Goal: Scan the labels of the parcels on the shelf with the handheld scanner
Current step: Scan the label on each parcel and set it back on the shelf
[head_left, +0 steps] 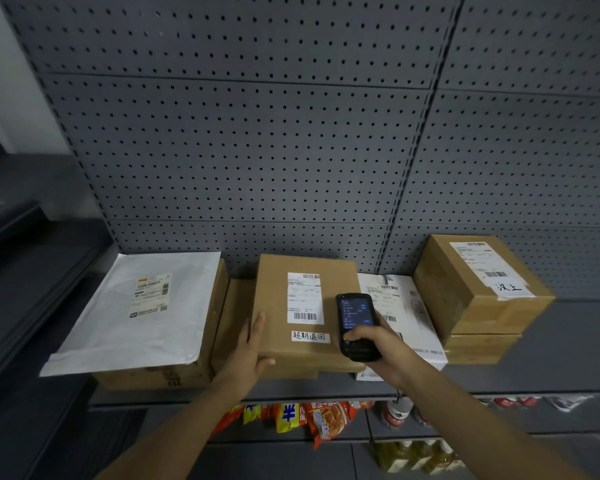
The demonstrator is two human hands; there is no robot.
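Observation:
My right hand [378, 351] grips the black handheld scanner [355, 323], its lit screen facing me, held over the right edge of the middle brown box [278, 306]. That box bears a white barcode label [305, 297] and a handwritten sticker. My left hand [252, 351] lies flat against the box's left front corner, fingers straight. A white mailer [118, 323] with a label lies on a brown box at the left. A flat white parcel [416, 317] lies to the right of the scanner. Two stacked brown boxes [478, 292] stand further right.
The parcels sit on a grey shelf [568, 358] backed by a grey pegboard wall [291, 133]. On the shelf below are snack packets [312, 417] and bottles [413, 455]. Dark shelving runs along the left side.

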